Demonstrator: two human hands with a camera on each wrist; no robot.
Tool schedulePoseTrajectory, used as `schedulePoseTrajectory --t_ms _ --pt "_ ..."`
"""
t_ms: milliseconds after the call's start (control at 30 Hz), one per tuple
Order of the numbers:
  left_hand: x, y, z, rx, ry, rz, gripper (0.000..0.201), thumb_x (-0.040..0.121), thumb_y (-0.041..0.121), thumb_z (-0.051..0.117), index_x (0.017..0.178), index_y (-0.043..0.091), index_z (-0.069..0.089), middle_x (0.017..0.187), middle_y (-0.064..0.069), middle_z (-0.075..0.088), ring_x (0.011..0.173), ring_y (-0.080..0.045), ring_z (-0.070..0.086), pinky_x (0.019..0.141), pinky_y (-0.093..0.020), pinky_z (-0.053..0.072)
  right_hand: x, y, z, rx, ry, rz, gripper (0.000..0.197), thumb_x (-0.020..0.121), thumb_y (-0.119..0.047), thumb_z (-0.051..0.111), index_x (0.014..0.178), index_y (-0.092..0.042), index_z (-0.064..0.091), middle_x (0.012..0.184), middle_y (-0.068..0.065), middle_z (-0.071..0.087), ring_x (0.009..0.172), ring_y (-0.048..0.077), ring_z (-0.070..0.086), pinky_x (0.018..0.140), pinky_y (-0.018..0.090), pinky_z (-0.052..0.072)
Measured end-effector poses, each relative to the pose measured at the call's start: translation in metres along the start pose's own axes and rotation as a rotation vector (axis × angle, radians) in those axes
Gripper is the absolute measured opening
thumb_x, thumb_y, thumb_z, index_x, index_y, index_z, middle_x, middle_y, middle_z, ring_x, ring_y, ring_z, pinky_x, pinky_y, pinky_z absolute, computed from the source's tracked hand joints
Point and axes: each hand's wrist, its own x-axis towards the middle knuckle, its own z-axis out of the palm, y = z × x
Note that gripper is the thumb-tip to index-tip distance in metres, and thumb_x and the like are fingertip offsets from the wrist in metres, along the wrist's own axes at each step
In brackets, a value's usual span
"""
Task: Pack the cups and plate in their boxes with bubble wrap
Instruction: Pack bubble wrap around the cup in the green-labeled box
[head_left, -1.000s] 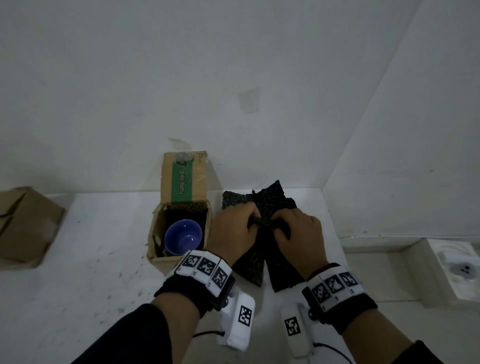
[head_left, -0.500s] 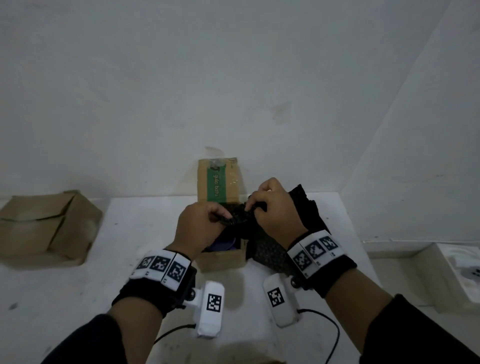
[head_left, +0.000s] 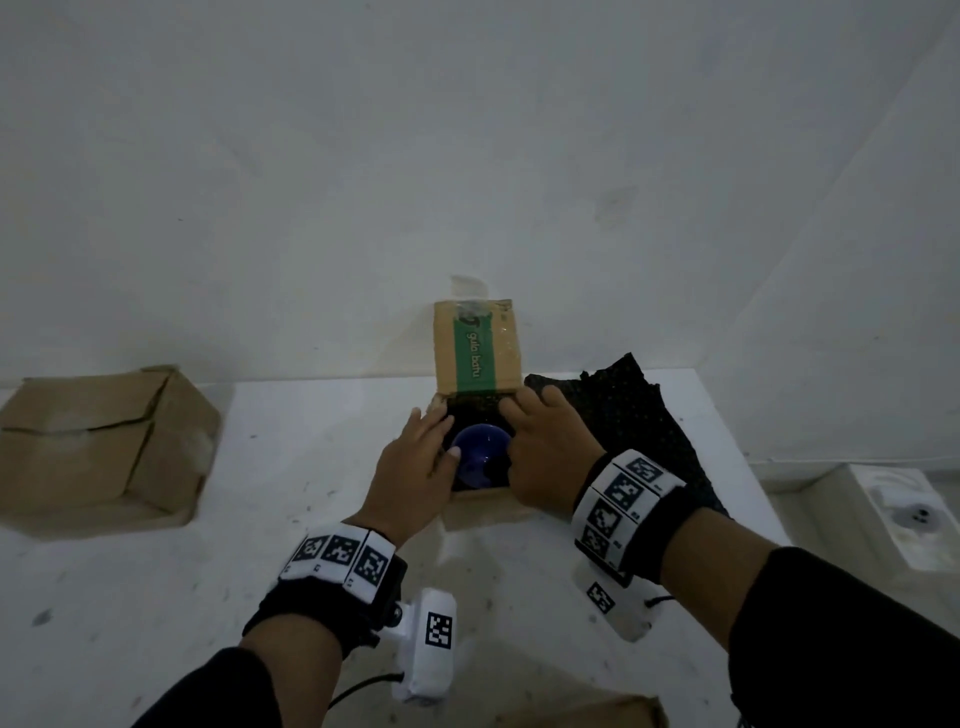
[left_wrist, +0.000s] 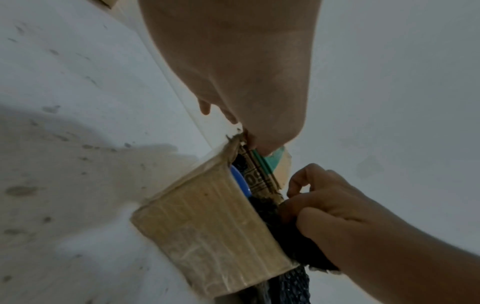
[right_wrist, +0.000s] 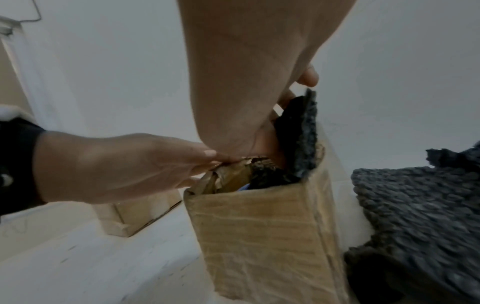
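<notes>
My left hand rests on the left rim of the small open brown cardboard box, fingers stretched out fairly straight toward its far corner, thumb lying along the edge of the opening. My right hand sits on the right rim, fingers curled down into the box; the left wrist view shows them pinching the black bubble wrap lining that is tucked against that inner wall, with some of it spilling over the rim. Between my two hands, down inside the box, lies the round blue cup, its open mouth facing up and dark wrap showing around it. The box's tall back flap, brown with a green printed band, stands upright beyond my fingertips against the white wall. Just to the right of my right hand a loose sheet of black bubble wrap lies spread on the white speckled surface. Well off to the left of my left hand sits a larger closed brown cardboard box. Near my right forearm, at the lower edge of the head view, the corner of another cardboard piece shows.
</notes>
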Motion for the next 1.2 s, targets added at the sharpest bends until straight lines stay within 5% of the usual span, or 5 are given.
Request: schedulePoseTrajectory --t_ms 400,567,800,933,1200 --pt "-0.008 -0.022 0.008 -0.051 -0.04 0.021 0.047 0.101 0.024 0.028 0.147 0.026 0.016 0.155 0.016 0.003 0.145 -0.012 -0.002 0.116 -0.04 -0.001 0.044 -0.028 -0.011 0.056 -0.563 0.312 0.065 0.09 -0.054 0.04 0.14 -0.014 0.031 0.137 0.011 0.038 0.125 0.025 0.036 0.103 0.032 0.028" --pt "-0.006 -0.024 0.008 -0.245 -0.062 0.041 0.045 0.101 0.023 0.028 0.145 0.025 0.021 0.143 0.026 0.005 0.144 -0.008 0.004 0.115 -0.035 -0.004 0.042 -0.047 -0.01 0.229 -0.453 0.495 0.054 0.094 -0.043 0.041 0.133 -0.007 0.043 0.135 0.017 0.041 0.121 0.031 0.04 0.101 0.037 0.034" --pt "-0.004 -0.035 0.018 -0.315 -0.034 0.105 0.054 0.095 0.028 0.028 0.147 0.019 0.017 0.151 0.017 0.004 0.143 -0.004 0.003 0.119 -0.031 0.006 0.026 -0.068 0.007 0.518 -0.264 0.616 0.09 0.087 -0.044 0.053 0.146 0.005 0.006 0.14 0.027 0.031 0.125 0.039 0.034 0.103 0.042 0.038" --pt "-0.005 -0.032 0.021 -0.456 0.034 0.138 0.05 0.097 0.008 0.033 0.145 0.009 0.021 0.153 0.006 0.01 0.141 -0.004 0.008 0.104 0.003 0.005 0.028 -0.067 0.009 0.61 -0.281 0.65 0.092 0.084 -0.042 0.059 0.145 0.004 0.008 0.141 0.023 0.029 0.129 0.036 0.032 0.105 0.041 0.035" --pt "0.0 -0.028 0.013 -0.666 0.008 0.082 0.059 0.089 -0.015 0.039 0.141 0.012 0.031 0.147 0.011 0.02 0.139 -0.005 0.019 0.113 -0.014 0.02 0.046 -0.033 -0.007 0.636 -0.414 0.572 0.038 0.09 -0.028 0.055 0.117 -0.001 0.053 0.098 0.012 0.06 0.098 0.026 0.063 0.075 0.032 0.051"
